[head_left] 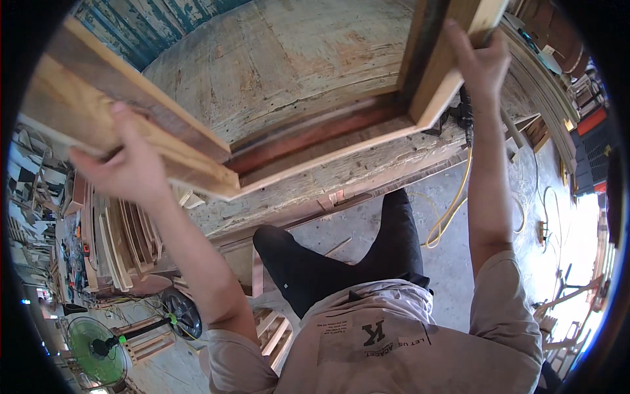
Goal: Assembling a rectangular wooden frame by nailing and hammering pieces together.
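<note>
Wooden frame [321, 152], left grip [132, 165] clamped on one side, right grip [484, 67] clamped opposite

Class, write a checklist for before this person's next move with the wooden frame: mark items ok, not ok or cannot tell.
1. Left hand gripping the pale-and-brown wooden frame: ok, on its left side.
2. Right hand gripping it: ok, on its right side.
3. Frame's far end visible: not ok, outside the picture.
4. Frame resting on the weathered wooden workbench: cannot tell.
5. Grey floor free of lines: not ok, a yellow hose or cable loops over it.
</note>
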The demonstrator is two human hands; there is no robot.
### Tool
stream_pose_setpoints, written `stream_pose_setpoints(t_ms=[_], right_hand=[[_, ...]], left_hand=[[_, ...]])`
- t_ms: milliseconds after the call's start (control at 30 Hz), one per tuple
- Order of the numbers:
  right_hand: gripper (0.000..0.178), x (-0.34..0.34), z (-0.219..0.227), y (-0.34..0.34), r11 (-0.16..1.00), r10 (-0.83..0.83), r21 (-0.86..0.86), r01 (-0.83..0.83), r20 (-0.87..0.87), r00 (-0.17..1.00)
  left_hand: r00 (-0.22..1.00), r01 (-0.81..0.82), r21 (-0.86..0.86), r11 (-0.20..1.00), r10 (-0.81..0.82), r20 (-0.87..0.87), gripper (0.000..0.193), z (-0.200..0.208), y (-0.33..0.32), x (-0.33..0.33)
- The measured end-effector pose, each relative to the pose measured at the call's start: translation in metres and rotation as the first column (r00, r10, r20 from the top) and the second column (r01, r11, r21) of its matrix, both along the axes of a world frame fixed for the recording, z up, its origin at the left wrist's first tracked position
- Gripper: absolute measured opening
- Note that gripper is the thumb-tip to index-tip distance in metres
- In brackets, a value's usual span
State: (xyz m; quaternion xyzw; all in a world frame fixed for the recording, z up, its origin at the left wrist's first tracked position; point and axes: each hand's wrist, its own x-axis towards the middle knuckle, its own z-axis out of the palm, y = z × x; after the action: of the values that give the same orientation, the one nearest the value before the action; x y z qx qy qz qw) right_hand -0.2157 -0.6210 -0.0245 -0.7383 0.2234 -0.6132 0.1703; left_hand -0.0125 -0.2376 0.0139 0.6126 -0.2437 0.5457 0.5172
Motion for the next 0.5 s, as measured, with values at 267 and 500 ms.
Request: stream_pose_setpoints(t_ms=[267, 500], right_hand=[[0.052, 0.034, -0.066, -0.008, 0.990, 0.024, 0.140, -0.030, 0.043, 0.999], [0.046, 0.021, -0.071, 0.014, 0.970, 0.130, 0.207, -0.126, -0.003, 0.992]], left_hand=[[0.988, 0.079, 0.076, 0.994, -0.068, -0.135, 0.074, -0.055, -0.006, 0.029], [0.898, 0.200, 0.041, 0.979, -0.166, -0.409, 0.068, -0.072, 0.009, 0.013]])
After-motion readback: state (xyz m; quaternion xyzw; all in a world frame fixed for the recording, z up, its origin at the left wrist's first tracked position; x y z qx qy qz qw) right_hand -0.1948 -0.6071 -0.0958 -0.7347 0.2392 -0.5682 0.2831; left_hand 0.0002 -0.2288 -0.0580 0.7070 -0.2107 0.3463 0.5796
